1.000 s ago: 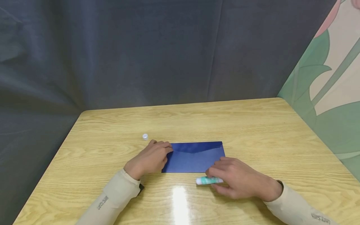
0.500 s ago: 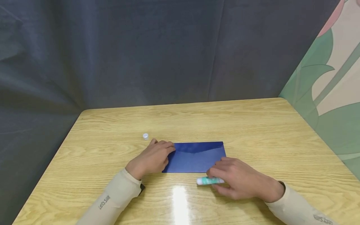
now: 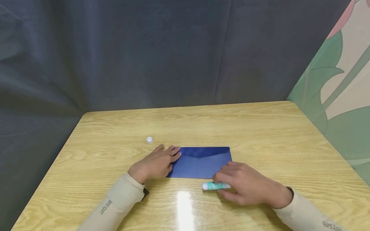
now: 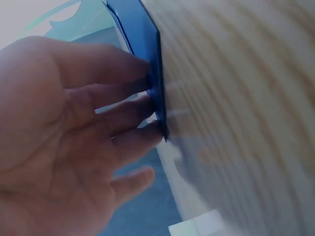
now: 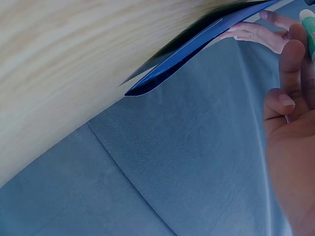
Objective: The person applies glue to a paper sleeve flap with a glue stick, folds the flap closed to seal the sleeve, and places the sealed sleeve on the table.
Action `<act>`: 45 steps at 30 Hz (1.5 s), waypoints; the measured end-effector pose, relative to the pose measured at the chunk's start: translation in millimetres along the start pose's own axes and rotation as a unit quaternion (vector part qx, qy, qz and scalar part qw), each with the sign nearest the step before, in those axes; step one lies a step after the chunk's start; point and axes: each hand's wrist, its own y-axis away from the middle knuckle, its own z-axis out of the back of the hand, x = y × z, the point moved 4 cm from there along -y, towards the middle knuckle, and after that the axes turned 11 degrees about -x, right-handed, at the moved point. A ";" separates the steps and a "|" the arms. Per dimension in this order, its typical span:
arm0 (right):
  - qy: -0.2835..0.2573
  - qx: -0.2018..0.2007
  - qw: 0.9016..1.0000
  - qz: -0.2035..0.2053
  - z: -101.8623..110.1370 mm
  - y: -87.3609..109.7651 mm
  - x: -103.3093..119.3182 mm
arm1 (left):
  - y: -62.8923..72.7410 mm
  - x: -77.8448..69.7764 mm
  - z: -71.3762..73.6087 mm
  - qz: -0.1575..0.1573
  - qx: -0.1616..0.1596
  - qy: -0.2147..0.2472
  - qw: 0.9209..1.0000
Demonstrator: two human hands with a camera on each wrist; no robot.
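Observation:
A dark blue envelope (image 3: 203,167) lies on the wooden table, its pointed flap (image 3: 203,151) folded down along the far side. My left hand (image 3: 154,163) rests on the envelope's left end with fingers spread; in the left wrist view its fingertips (image 4: 142,69) press against the blue paper. My right hand (image 3: 245,183) holds a teal and white glue stick (image 3: 214,186) between thumb and fingers, sideways, just in front of the envelope's near right corner. In the right wrist view the envelope's end (image 5: 157,81) bows up slightly, and only part of the glue stick (image 5: 309,29) shows.
A small white cap (image 3: 149,140) stands on the table (image 3: 115,128) beyond my left hand. A dark curtain (image 3: 162,54) hangs along the back and left sides. To the right is a wall with leaf patterns (image 3: 347,128).
My left fingers have straightened and spread on the envelope's left end. The envelope's far edge sits slightly nearer. My right hand and the glue stick have stayed almost in place.

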 end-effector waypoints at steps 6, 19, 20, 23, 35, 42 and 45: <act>-0.005 0.002 1.000 -0.003 -1.4 0.4 0.0 | 0.1 5.2 -1.5 -0.001 0.004 0.040 0.999; 0.006 0.005 1.000 -0.004 -0.6 3.8 0.5 | -1.3 -19.9 -2.4 -0.039 -0.099 -0.110 0.988; 0.007 0.005 1.000 -0.005 -0.4 3.7 0.5 | -1.3 -19.4 -2.6 -0.037 -0.100 -0.105 0.989; 0.007 0.008 1.000 -0.007 0.0 3.0 0.3 | -1.5 -18.3 -2.1 -0.036 -0.103 -0.098 0.989; 0.005 0.034 0.999 -0.031 -0.7 4.8 -0.7 | -5.8 -19.2 -1.5 -0.037 -0.098 -0.121 0.987; 0.004 0.030 0.999 -0.027 -1.0 3.9 -0.5 | -11.5 -19.2 -0.7 -0.040 -0.081 -0.088 0.992; 0.004 0.026 0.999 -0.023 -0.9 2.9 -0.3 | -12.8 -17.5 0.2 -0.046 -0.084 -0.084 0.992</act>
